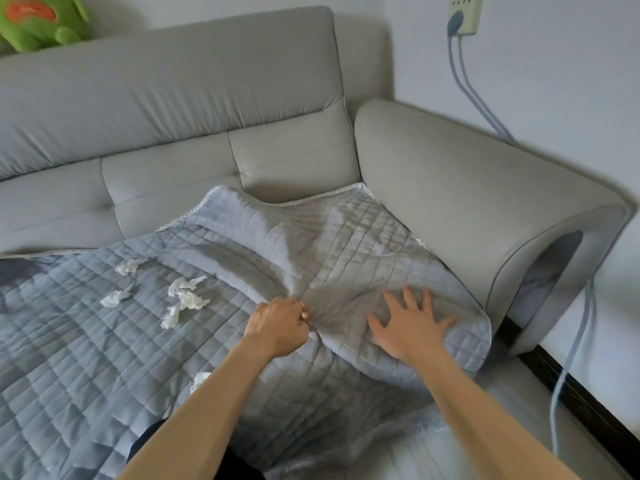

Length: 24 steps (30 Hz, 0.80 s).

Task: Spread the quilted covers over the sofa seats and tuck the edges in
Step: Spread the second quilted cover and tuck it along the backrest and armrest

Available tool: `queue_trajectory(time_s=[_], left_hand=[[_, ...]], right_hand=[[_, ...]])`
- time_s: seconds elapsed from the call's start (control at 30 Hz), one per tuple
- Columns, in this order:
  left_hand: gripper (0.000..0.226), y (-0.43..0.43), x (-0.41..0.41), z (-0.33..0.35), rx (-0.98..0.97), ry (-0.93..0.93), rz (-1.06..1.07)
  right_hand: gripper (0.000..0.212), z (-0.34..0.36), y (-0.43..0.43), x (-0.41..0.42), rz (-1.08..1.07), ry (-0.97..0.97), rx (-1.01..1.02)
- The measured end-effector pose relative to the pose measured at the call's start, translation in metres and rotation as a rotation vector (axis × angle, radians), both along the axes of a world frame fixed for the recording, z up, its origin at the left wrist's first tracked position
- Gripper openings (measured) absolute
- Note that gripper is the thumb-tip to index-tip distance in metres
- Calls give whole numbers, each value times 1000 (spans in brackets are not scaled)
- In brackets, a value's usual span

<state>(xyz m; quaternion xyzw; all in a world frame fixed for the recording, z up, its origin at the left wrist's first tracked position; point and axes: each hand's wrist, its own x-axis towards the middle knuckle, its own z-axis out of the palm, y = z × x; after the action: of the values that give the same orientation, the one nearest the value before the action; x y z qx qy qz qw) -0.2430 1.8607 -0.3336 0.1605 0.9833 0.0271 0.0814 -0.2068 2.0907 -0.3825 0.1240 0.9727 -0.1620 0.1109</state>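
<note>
Clenched left grip (pixel 277 327) pinching a bunched fold of the one quilted cover (pixel 104 358), spread over the sofa (pixel 173 98) seat against the armrest (pixel 467 202); right grip (pixel 412 323) released, pressed flat beside it. At least four crumpled tissue scraps (pixel 187 292) littering the cover leftward. One green plush toy (pixel 41 19) behind, two cables (pixel 464 84) from the wall socket (pixel 465 12)

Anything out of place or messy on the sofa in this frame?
Yes. Crumpled white tissue scraps lie scattered across the left of the quilted cover. The cover itself is bunched into a ridge where the left hand pinches it, and its lace-trimmed rear edge rides up the backrest, untucked.
</note>
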Motion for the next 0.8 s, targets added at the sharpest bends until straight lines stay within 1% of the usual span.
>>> queue_trajectory(time_s=[0.1, 0.17, 0.23, 0.3, 0.37, 0.4, 0.43, 0.47, 0.5, 0.53, 0.57, 0.6, 0.63, 0.7, 0.73, 0.8], left_hand=[[39, 18, -21, -1, 42, 116, -1], [43, 38, -33, -2, 112, 132, -19], [50, 59, -38, -6, 125, 90, -45], [60, 76, -36, -19, 82, -6, -73], [69, 85, -30, -38, 31, -86, -66], [71, 86, -28, -47, 13, -95, -53], [72, 87, -28, -51, -3, -89, -42], [73, 89, -30, -51, -25, -86, -36], [74, 91, -33, -49, -53, -99, -27], [76, 95, -35, -46, -81, -121, -19], [78, 101, -39, -43, -99, -132, -10], [80, 106, -42, -41, -105, -123, 0], [82, 113, -43, -38, -101, -96, -6], [80, 130, -40, -39, -72, -6, -72], [79, 137, -37, -40, -63, 22, -113], [80, 152, -30, -48, -65, 0, -149]], right_hand=[[72, -5, 5, 12, -14, 35, 9], [73, -10, 7, 20, -30, 60, -1], [72, -11, 11, 22, -44, 84, -16], [67, -15, 14, 31, -52, 136, -33], [52, -25, 21, 44, -119, 322, -133], [42, -30, 26, 51, -196, 442, -220], [36, -36, 33, 57, -309, 526, -315], [35, -42, 43, 60, -451, 573, -411], [41, -47, 53, 61, -600, 572, -489], [52, -54, 65, 62, -730, 536, -559], [63, -59, 77, 62, -815, 481, -638], [72, -63, 87, 60, -851, 423, -731], [75, -68, 95, 56, -860, 372, -828], [66, -78, 108, 50, -838, 286, -990], [58, -81, 111, 47, -816, 247, -1021], [42, -90, 118, 49, -794, 203, -1000]])
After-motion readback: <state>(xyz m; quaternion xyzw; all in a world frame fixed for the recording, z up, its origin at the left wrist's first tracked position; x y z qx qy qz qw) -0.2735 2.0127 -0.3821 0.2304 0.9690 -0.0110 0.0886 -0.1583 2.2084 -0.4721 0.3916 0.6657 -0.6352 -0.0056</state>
